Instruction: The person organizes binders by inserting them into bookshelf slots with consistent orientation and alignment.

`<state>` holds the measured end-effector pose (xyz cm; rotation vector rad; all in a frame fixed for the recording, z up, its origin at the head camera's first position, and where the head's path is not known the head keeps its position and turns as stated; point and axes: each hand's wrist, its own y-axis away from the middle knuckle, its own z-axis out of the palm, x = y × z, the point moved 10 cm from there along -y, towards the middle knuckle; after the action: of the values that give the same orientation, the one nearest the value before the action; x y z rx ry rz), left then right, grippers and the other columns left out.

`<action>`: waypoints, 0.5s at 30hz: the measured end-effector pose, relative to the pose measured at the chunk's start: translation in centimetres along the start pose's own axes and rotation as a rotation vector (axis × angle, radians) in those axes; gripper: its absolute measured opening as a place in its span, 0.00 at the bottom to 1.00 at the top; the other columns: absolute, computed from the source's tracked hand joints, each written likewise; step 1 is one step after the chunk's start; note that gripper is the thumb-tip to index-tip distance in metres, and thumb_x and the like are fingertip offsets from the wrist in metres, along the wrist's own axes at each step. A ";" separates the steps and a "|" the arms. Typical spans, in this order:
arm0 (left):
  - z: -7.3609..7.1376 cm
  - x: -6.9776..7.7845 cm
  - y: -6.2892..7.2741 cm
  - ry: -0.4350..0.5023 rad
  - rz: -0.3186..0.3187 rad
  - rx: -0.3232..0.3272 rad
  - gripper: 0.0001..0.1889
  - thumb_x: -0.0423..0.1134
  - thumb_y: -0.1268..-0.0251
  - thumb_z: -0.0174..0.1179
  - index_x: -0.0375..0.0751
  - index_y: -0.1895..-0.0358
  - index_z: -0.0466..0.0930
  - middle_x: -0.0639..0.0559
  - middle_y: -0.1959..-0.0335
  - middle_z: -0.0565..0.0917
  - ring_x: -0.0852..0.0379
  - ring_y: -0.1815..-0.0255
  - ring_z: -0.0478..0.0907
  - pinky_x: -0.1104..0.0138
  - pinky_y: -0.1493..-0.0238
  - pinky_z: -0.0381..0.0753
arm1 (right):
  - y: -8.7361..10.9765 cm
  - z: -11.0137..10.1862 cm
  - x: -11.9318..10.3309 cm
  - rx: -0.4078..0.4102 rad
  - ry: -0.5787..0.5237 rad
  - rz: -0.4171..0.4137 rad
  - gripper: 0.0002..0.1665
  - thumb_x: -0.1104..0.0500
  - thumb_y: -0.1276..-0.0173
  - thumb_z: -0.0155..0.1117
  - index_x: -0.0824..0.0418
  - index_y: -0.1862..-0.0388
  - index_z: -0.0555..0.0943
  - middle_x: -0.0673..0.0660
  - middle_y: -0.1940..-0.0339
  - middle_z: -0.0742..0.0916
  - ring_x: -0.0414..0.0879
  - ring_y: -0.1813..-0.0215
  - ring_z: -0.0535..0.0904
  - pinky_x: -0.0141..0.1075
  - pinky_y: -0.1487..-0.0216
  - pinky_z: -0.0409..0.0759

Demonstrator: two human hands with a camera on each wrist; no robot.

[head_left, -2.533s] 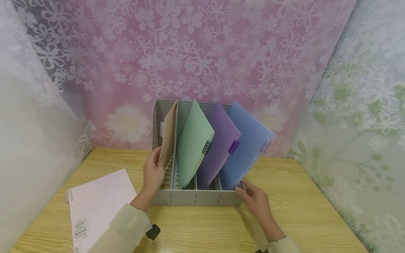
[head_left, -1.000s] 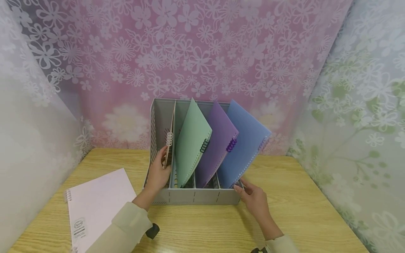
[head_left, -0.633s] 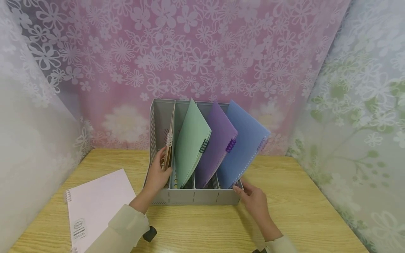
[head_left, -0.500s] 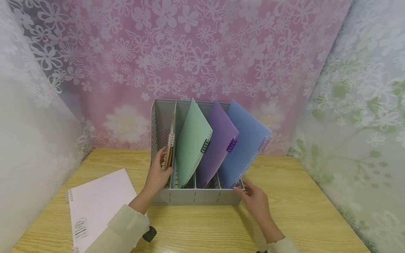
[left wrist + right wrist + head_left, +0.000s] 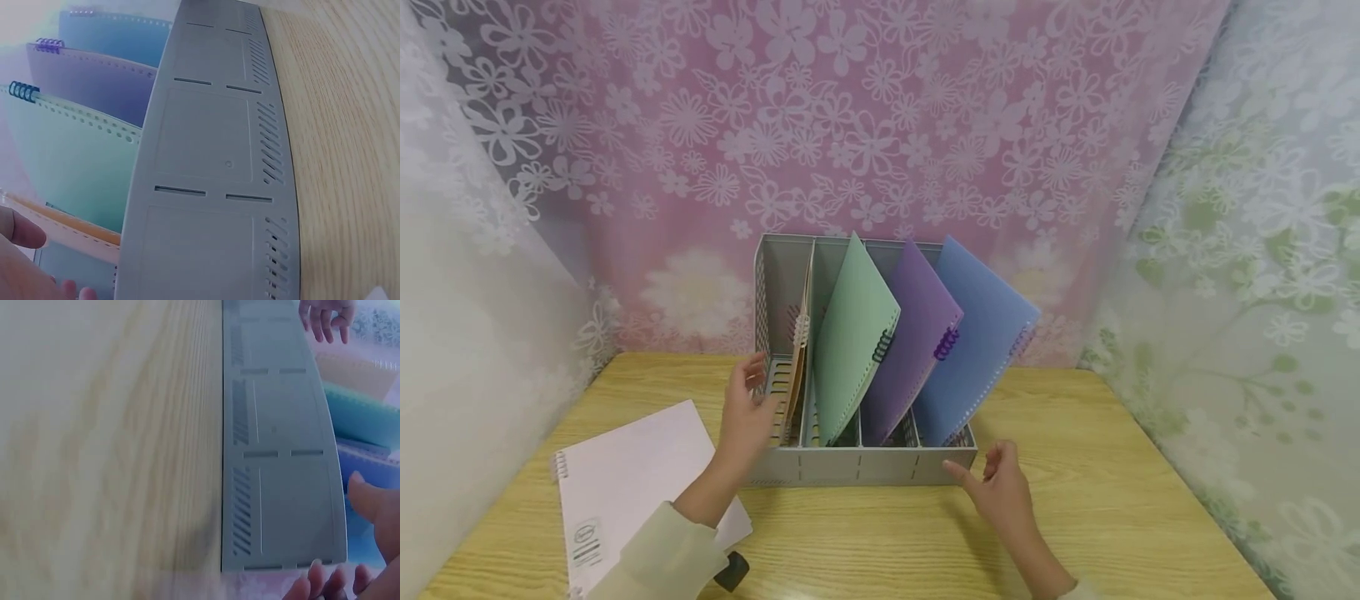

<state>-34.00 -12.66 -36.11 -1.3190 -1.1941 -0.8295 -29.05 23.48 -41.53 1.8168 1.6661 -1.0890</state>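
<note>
A grey file organizer (image 5: 887, 467) with upright dividers stands on the table. In its leftmost compartment a tan spiral notebook (image 5: 797, 379) leans against the divider. My left hand (image 5: 745, 421) is just left of that notebook, thumb and fingers spread apart, over the organizer's left side. Green (image 5: 857, 333), purple (image 5: 917, 342) and blue (image 5: 981, 333) notebooks fill the other compartments, tilted right. By the front right corner, my right hand (image 5: 1006, 496) holds nothing, its fingers loosely bent. From the right wrist view, its thumb (image 5: 362, 494) overlaps the blue and purple notebooks.
A pale pink spiral notebook (image 5: 632, 475) lies flat on the wooden table (image 5: 1112, 483) at the left, partly under the left sleeve (image 5: 662, 554). Behind the organizer hangs a pink flowered curtain (image 5: 880, 125). More flowered cloth (image 5: 1262, 292) hangs at the right.
My left hand has let go of the tan notebook and drawn away to the left; the notebook stays in the organizer. My right hand has come off the organizer's front right corner.
</note>
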 end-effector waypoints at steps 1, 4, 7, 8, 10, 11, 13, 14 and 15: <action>-0.3 0.1 0.1 0.007 -0.006 0.000 0.30 0.22 0.36 0.45 0.37 0.29 0.55 0.37 0.33 0.60 0.41 0.31 0.58 0.47 0.32 0.63 | 0.2 0.2 -0.3 -0.005 0.001 -0.012 0.30 0.49 0.40 0.73 0.64 0.60 0.63 0.54 0.71 0.71 0.40 0.75 0.63 0.29 0.78 0.65; -1.0 0.0 0.6 0.009 -0.041 -0.006 0.26 0.25 0.32 0.44 0.37 0.31 0.56 0.39 0.36 0.61 0.44 0.34 0.62 0.60 0.38 0.69 | 0.7 0.8 -0.8 -0.028 -0.032 -0.048 0.20 0.58 0.38 0.72 0.63 0.71 0.68 0.51 0.80 0.73 0.38 0.80 0.66 0.27 0.80 0.66; -2.0 -0.2 1.0 -0.012 -0.081 -0.015 0.20 0.28 0.28 0.43 0.35 0.34 0.58 0.42 0.39 0.63 0.49 0.40 0.66 0.70 0.46 0.70 | 1.2 1.8 -1.3 -0.084 -0.099 -0.062 0.17 0.68 0.37 0.67 0.61 0.78 0.68 0.50 0.85 0.74 0.38 0.83 0.69 0.25 0.82 0.68; -2.4 -0.3 1.1 -0.021 -0.095 -0.023 0.19 0.29 0.27 0.42 0.35 0.36 0.58 0.43 0.40 0.63 0.51 0.42 0.66 0.72 0.49 0.70 | 1.4 2.3 -1.4 -0.108 -0.126 -0.064 0.17 0.70 0.38 0.66 0.61 0.79 0.68 0.50 0.86 0.73 0.39 0.83 0.71 0.25 0.82 0.69; -3.1 -0.3 1.3 -0.042 -0.115 -0.034 0.17 0.29 0.26 0.42 0.34 0.38 0.59 0.45 0.44 0.62 0.53 0.47 0.67 0.72 0.51 0.71 | 1.8 3.1 -1.9 -0.150 -0.154 -0.074 0.16 0.72 0.39 0.64 0.61 0.78 0.68 0.50 0.86 0.73 0.40 0.83 0.73 0.25 0.81 0.73; -3.5 -0.3 1.4 -0.058 -0.119 -0.039 0.16 0.29 0.27 0.42 0.34 0.39 0.59 0.46 0.46 0.62 0.53 0.49 0.67 0.71 0.52 0.71 | 2.0 3.5 -2.2 -0.172 -0.171 -0.076 0.16 0.73 0.39 0.63 0.62 0.78 0.68 0.50 0.86 0.73 0.41 0.82 0.74 0.26 0.79 0.75; -4.3 -0.5 1.5 -0.089 -0.128 -0.052 0.16 0.29 0.27 0.42 0.34 0.40 0.59 0.48 0.48 0.61 0.55 0.53 0.67 0.72 0.54 0.72 | 2.4 4.3 -2.8 -0.211 -0.196 -0.085 0.14 0.72 0.40 0.64 0.63 0.77 0.68 0.50 0.85 0.73 0.43 0.81 0.77 0.27 0.77 0.78; -4.7 -0.6 1.6 -0.106 -0.132 -0.056 0.16 0.29 0.28 0.42 0.34 0.40 0.59 0.48 0.49 0.61 0.55 0.54 0.67 0.73 0.56 0.72 | 2.6 4.8 -3.1 -0.231 -0.215 -0.086 0.14 0.71 0.39 0.64 0.63 0.76 0.69 0.50 0.85 0.74 0.43 0.80 0.77 0.27 0.76 0.79; -5.0 -0.7 1.6 -0.130 -0.135 -0.060 0.17 0.29 0.28 0.43 0.34 0.39 0.59 0.48 0.50 0.61 0.55 0.54 0.67 0.74 0.57 0.72 | 2.8 5.2 -3.3 -0.249 -0.236 -0.090 0.13 0.71 0.39 0.65 0.64 0.75 0.69 0.51 0.84 0.75 0.43 0.80 0.78 0.28 0.76 0.80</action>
<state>-31.76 -17.48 -36.55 -1.3697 -1.3824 -0.8932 -27.56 16.96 -42.52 1.4129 1.6706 -1.0357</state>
